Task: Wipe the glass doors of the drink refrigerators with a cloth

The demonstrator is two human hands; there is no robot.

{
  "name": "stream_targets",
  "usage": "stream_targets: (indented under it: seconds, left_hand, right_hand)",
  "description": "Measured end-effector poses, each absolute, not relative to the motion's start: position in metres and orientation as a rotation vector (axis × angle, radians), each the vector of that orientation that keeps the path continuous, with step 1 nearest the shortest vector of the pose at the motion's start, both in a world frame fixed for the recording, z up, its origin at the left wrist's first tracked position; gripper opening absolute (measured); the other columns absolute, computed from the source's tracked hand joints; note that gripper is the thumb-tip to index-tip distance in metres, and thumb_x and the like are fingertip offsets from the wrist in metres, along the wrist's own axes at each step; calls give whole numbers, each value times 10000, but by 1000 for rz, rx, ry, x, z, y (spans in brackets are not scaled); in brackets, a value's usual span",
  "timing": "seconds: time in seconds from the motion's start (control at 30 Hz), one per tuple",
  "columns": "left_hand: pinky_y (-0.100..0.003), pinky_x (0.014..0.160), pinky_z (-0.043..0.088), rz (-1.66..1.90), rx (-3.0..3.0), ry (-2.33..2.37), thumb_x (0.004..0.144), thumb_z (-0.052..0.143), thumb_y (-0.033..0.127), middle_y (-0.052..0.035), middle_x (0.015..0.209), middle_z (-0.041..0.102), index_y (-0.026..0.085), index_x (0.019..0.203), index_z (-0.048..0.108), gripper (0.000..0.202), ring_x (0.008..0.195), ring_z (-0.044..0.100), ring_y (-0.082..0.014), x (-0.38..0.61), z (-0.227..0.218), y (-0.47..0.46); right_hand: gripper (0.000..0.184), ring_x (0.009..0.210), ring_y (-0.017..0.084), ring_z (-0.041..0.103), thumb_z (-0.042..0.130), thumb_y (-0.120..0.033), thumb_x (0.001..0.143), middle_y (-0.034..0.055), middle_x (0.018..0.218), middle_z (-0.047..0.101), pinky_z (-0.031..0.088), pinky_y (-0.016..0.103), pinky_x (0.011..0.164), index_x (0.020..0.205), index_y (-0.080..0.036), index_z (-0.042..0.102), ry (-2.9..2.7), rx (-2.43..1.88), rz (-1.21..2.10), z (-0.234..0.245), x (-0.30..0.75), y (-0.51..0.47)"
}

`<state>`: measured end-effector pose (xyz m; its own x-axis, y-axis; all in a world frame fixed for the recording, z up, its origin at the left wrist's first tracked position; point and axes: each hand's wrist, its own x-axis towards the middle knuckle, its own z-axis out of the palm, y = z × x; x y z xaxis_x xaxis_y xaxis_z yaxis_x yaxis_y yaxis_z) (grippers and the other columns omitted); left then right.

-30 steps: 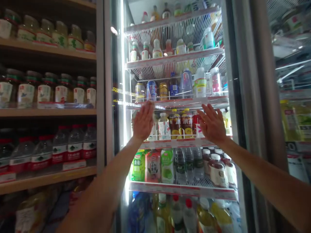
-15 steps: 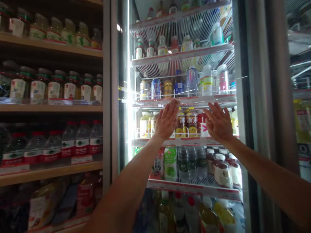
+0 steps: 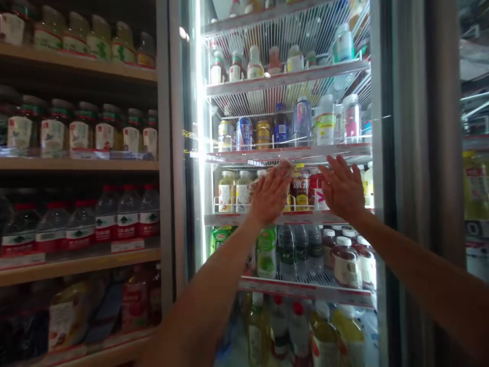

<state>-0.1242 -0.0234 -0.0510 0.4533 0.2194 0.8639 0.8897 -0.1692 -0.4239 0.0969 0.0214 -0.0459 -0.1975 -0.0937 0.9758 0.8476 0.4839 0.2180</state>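
Observation:
My left hand (image 3: pixel 270 196) lies flat with its fingers extended, in front of the middle shelf of a lit drinks fridge. A pale cloth (image 3: pixel 286 166) shows past its fingertips and along its left side, pressed under the palm against the glass door (image 3: pixel 244 114). Most of the cloth is hidden by the hand. To the right, my right hand (image 3: pixel 343 188) is open, fingers spread, palm toward the glass and holding nothing. Whether it touches the glass I cannot tell. Behind the hands stand iced tea bottles (image 3: pixel 301 191) and a red-and-white bottle (image 3: pixel 318 191).
Fridge shelves (image 3: pixel 290 152) carry cans and bottles above and below my hands. On the left, wooden shelves (image 3: pixel 80 164) hold jars and red-capped water bottles (image 3: pixel 116 214). A metal door frame (image 3: pixel 416 153) runs upright at the right, with another cooler beyond it.
My left hand has slid a little to the right with the cloth, nearer my right hand, uncovering bottles on its left. The right hand stays almost in place. The view has shifted slightly.

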Motion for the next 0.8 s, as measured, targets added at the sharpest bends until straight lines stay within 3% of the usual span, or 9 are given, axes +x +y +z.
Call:
stream_targets:
  seconds: [0.13,0.23,0.33,0.5,0.6,0.8]
  left_hand:
    - [-482,1159,133,-1285,-1365,-1083,907,257,240,-54,1530,151,184,1449,142,557,1412,73,-204,-206,-46,-32]
    - [-567,1142,72,-1586,-1092,-1156,911,230,257,-100,1532,104,143,1446,135,555,1412,-11,-238,-232,-50,-27]
    - [-555,1144,115,-1486,-1152,-1174,911,254,271,-75,1538,71,166,1454,92,576,1410,-24,-234,-196,-67,-18]
    - [-478,1160,156,-886,-1547,-1096,912,286,275,-15,1533,133,213,1457,71,589,1410,2,-218,-132,-94,-17]
    - [-471,1156,168,-1037,-1482,-1057,920,274,280,-31,1512,225,222,1451,131,553,1409,76,-201,-170,-95,-25]
    - [-502,1155,132,-1478,-1057,-1197,925,243,262,-68,1533,125,205,1458,68,564,1411,37,-206,-256,-93,-37]
  right_hand:
    - [427,1364,233,280,375,-307,881,55,1429,403,206,496,1101,1286,-227,484,-1536,-694,-995,-46,96,21]
    - [412,1355,238,300,388,-317,877,72,1413,424,215,490,1099,1254,-213,516,-1508,-702,-1008,-46,95,22]
    - [396,1340,236,330,389,-303,874,64,1400,442,245,487,1086,1235,-219,529,-1481,-686,-1026,-46,95,24]
    - [389,1314,247,372,366,-294,882,91,1364,483,265,480,1078,1199,-184,563,-1442,-645,-1073,-46,96,25]
    - [388,1318,248,365,373,-289,879,89,1367,480,263,484,1079,1198,-176,564,-1463,-666,-1057,-45,96,23]
    - [403,1342,240,319,372,-286,879,64,1412,426,195,481,1108,1247,-212,521,-1499,-681,-965,-45,95,24]
